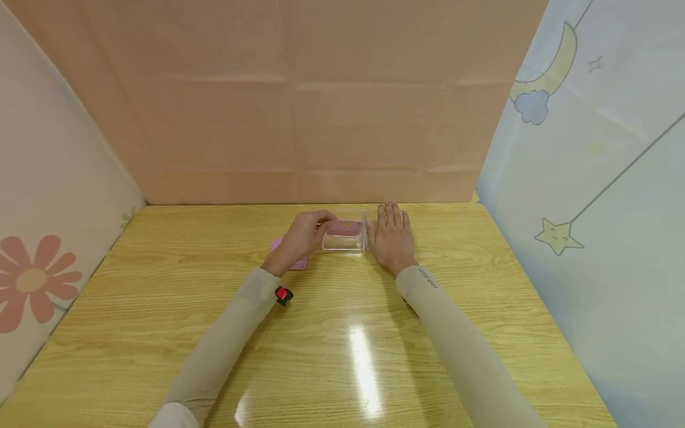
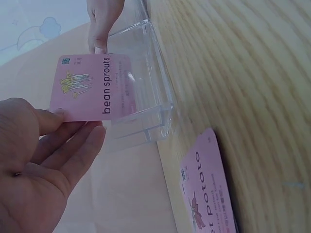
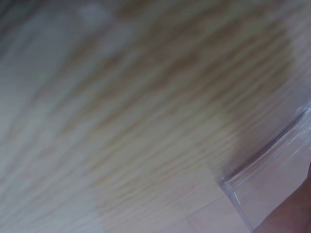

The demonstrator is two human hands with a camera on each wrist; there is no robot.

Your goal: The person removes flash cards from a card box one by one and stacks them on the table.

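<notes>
My left hand (image 1: 302, 235) pinches a pink card (image 2: 87, 87) printed "bean sprouts" by one edge, thumb on one face and fingers behind. The card's far part reaches into a clear plastic box (image 1: 342, 246) on the table. On the box's right side lies my right hand (image 1: 394, 238), fingers straight and thumb against the wall. Beneath my left wrist, a few pink cards (image 2: 206, 179) lie in a pile, the top one's lettering ending in "et potato". The right wrist view catches only the clear box's corner (image 3: 228, 184) and a bit of a finger (image 3: 291, 213).
The wood-grain table (image 1: 332, 333) runs back to a plain peach-coloured backdrop (image 1: 299, 119). Patterned cloth walls stand at both sides, with a flower (image 1: 32, 279) on the left and a star (image 1: 559, 236) on the right. A bright light reflection marks the table's front.
</notes>
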